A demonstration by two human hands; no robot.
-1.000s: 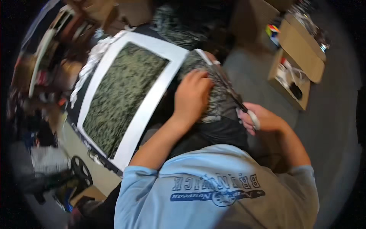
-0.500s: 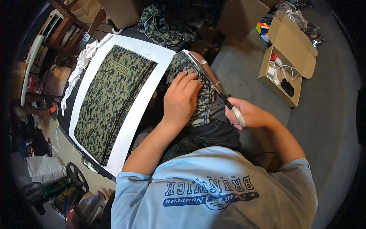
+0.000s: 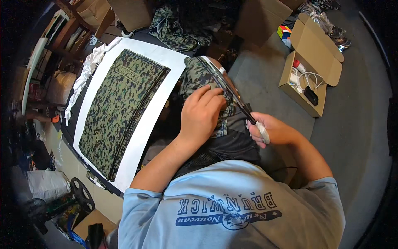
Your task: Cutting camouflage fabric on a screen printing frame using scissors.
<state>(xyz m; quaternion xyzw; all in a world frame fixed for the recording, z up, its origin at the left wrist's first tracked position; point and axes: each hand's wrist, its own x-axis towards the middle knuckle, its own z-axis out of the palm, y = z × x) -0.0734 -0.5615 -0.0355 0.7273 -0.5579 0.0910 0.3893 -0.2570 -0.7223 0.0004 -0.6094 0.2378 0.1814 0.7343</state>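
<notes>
A camouflage cloth (image 3: 195, 70) lies over my lap, with a pale strip along its far right edge. My left hand (image 3: 202, 114) is on top of it, fingers bent down onto the fabric and thumb hidden. A pair of long dark scissors (image 3: 237, 97) lies slantwise along the cloth's right edge. My right hand (image 3: 271, 128) is closed round the handles, which have a whitish wrapping. How far apart the blades are is hard to make out. To the left, a stack of camouflage pieces (image 3: 118, 106) rests on a white sheet (image 3: 143, 137).
Crumpled white strips (image 3: 89, 68) run along the sheet's far left side. An opened cardboard box (image 3: 317, 62) with cables and a red-and-white item stands on the grey surface (image 3: 344, 149) at right. More camouflage fabric (image 3: 178, 29) is heaped beyond. A black handwheel (image 3: 83, 194) stands lower left.
My left hand has slid a little to the right over the cloth. The right hand and scissors have shifted slightly right. At the lower left, a cardboard box has come into view.
</notes>
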